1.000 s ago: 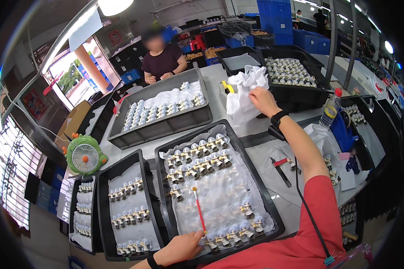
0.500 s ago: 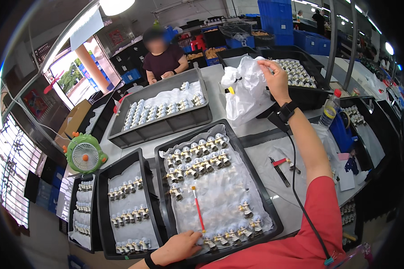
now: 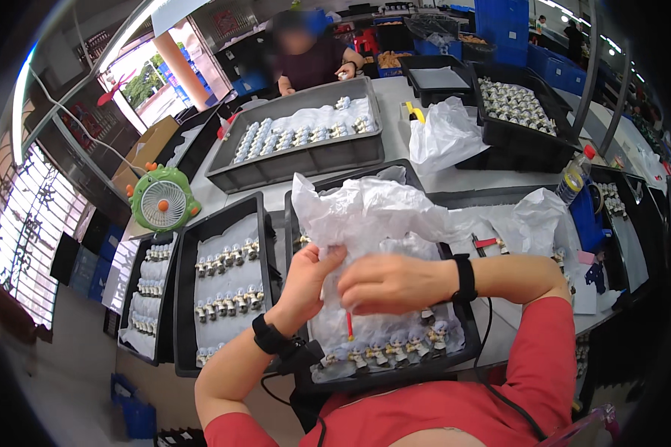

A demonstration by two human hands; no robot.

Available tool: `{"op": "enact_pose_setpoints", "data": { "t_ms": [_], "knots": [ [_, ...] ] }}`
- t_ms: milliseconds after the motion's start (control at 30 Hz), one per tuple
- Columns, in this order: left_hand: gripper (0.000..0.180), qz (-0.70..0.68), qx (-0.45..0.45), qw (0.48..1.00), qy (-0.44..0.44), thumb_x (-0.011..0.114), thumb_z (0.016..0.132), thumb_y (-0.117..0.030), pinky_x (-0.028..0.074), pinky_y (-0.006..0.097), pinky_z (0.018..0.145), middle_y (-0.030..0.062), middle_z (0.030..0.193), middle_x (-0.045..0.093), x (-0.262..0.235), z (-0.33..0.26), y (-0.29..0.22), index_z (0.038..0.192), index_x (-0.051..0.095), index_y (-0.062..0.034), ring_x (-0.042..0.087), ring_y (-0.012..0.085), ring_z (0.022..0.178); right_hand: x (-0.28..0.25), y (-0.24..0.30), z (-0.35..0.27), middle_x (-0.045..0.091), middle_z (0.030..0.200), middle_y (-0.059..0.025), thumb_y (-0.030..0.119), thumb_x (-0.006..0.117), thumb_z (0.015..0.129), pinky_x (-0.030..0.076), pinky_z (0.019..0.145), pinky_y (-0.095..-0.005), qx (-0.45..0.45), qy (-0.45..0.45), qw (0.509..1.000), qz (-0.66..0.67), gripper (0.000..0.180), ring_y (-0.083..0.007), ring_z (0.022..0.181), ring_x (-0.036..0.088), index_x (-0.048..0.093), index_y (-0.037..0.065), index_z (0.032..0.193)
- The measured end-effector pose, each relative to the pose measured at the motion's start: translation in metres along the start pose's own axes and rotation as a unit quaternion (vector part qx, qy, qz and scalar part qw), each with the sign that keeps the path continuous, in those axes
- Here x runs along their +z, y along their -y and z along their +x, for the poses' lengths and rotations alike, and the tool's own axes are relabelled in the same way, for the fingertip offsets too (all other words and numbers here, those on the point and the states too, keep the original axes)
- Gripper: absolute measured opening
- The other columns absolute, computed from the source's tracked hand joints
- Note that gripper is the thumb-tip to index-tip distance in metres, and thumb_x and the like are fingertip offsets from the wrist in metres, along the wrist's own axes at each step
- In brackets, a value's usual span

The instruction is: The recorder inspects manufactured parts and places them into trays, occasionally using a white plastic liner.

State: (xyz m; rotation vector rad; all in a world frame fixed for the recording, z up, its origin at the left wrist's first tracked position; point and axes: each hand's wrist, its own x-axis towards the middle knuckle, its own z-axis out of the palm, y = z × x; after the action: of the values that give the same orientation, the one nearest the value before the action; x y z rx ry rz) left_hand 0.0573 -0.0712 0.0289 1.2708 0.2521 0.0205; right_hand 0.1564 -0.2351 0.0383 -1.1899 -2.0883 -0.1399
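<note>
A thin, crumpled white sheet (image 3: 365,208) hangs in front of me over the middle black tray (image 3: 466,335), hiding much of it. My left hand (image 3: 306,283) pinches its lower left part between thumb and fingers. Close beside it, my right hand (image 3: 391,281), slightly blurred, has its fingers bent together against the sheet. Below the hands, the red handle of a brush (image 3: 350,325) shows on the tray's white lining. Small figurines (image 3: 397,349) with pale blue hair stand in a row along the tray's near side.
Left of the middle tray are two narrower black trays (image 3: 265,223) with figurine rows, and a green fan (image 3: 164,197). A grey tray (image 3: 298,165) of figurines stands beyond, a person (image 3: 306,56) behind it. Another white sheet (image 3: 447,138) and a bottle (image 3: 574,175) lie to the right.
My right hand has come from the far right sheets to the middle tray, bringing a white sheet. My left hand has risen from the tray's near edge and grips it.
</note>
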Motion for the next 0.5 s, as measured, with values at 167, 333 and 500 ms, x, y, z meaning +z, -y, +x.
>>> {"op": "enact_pose_setpoints", "data": {
  "t_ms": [167, 333, 500],
  "knots": [
    [0.027, -0.032, 0.072, 0.996, -0.033, 0.056, 0.09, -0.023, 0.05, 0.029, 0.075, 0.0039, 0.102, 0.061, -0.024, -0.015, -0.018, 0.11, 0.054, -0.0046, 0.06, 0.0116, 0.087, -0.043, -0.04, -0.02, 0.037, 0.127, -0.0152, 0.017, 0.078, 0.057, 0.032, 0.098, -0.0424, 0.242, -0.158, 0.924, -0.251, 0.084, -0.0332, 0.119, 0.037, 0.036, 0.012, 0.131],
    [0.033, 0.047, 0.114, 0.989, -0.087, 0.054, 0.09, -0.032, 0.051, 0.028, 0.075, 0.0047, 0.101, 0.062, -0.055, -0.028, -0.031, 0.108, 0.056, -0.0043, 0.061, 0.0131, 0.088, -0.045, -0.073, -0.036, 0.059, 0.106, -0.0085, 0.02, 0.062, 0.083, 0.035, 0.096, -0.0329, 0.424, -0.081, 0.874, 0.224, 0.039, -0.0184, 0.106, 0.052, 0.044, 0.006, 0.114],
    [0.034, -0.029, 0.11, 0.988, -0.106, 0.054, 0.09, -0.032, 0.052, 0.028, 0.073, 0.0054, 0.1, 0.063, -0.074, -0.047, -0.058, 0.108, 0.057, -0.0039, 0.063, 0.0144, 0.086, -0.041, -0.08, -0.023, 0.037, 0.134, -0.0132, 0.029, 0.057, 0.087, 0.031, 0.101, -0.0324, 0.417, -0.139, 0.852, 0.285, 0.052, -0.0199, 0.124, 0.036, 0.034, 0.003, 0.127]
  ]
}}
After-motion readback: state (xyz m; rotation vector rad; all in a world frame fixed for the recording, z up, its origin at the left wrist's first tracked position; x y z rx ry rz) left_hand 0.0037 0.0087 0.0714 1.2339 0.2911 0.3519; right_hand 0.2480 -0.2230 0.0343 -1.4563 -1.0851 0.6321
